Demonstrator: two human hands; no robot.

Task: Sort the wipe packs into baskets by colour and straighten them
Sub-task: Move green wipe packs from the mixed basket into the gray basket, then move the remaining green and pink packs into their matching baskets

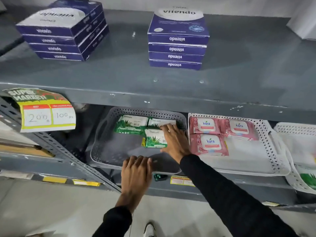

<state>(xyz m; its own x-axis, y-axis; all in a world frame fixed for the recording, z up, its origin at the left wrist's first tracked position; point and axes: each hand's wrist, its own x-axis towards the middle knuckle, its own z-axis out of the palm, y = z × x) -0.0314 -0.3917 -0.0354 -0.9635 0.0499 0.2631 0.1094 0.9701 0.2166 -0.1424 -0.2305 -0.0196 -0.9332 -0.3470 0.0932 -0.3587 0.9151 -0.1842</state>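
Observation:
A grey basket (109,151) on the lower shelf holds three green wipe packs: one at the back left (131,124), one at the back right (159,122) and a nearer one (153,138). My right hand (176,141) lies flat across the right edges of the two right-hand green packs. My left hand (136,170) grips the basket's front rim. To the right, a white basket (271,151) holds three pink wipe packs: two at the back (204,125) (238,128) and one in front (209,144).
The upper shelf (119,74) carries two stacks of blue boxes (63,31) (177,41). A price label (46,112) hangs at the left. Another white basket (301,168) with a green pack (308,178) sits at the far right. A slotted upright (56,151) slants on the left.

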